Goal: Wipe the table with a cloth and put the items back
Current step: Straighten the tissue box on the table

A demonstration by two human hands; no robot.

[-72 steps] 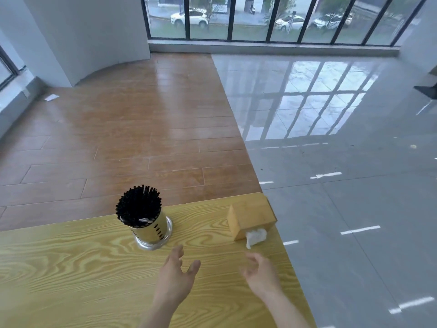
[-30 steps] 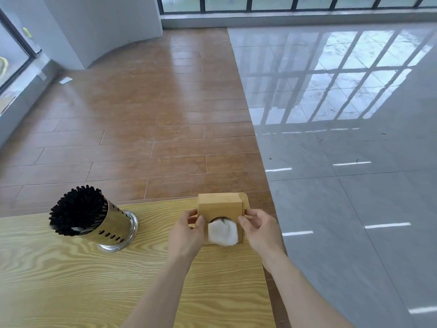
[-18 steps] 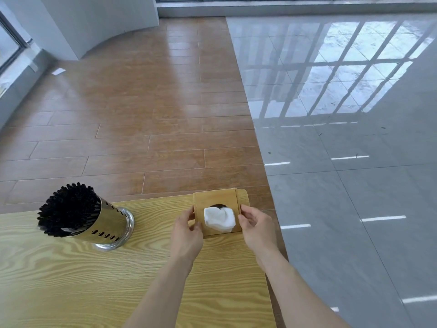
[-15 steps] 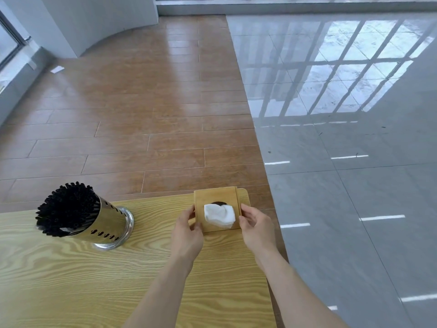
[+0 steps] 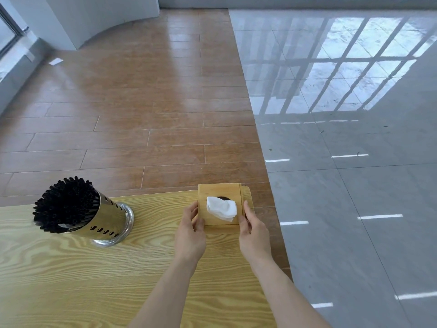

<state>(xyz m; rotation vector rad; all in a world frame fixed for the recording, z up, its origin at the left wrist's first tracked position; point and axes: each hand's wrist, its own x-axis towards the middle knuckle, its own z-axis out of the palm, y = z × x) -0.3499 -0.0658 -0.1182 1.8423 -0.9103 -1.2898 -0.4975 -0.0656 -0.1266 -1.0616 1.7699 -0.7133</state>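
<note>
A square wooden tissue box (image 5: 214,227) stands at the far right corner of the yellow wood-grain table (image 5: 71,280). A white tissue (image 5: 221,208) sticks out of the round hole in its top. My left hand (image 5: 190,235) grips the box's left side and my right hand (image 5: 254,235) grips its right side. Left of the box, a shiny metal holder full of black chopsticks (image 5: 78,209) stands on the table, apart from both hands. No cloth is in view.
The table's far edge and right edge run close to the box. Beyond them lie brown plank flooring (image 5: 142,102) and glossy grey tiles (image 5: 354,162). A white curved wall (image 5: 99,15) stands at the back left.
Both hands reached the tissue box, took hold of its two sides and turned it so the tissue opening faces up. In the last half second it shifted only slightly.
</note>
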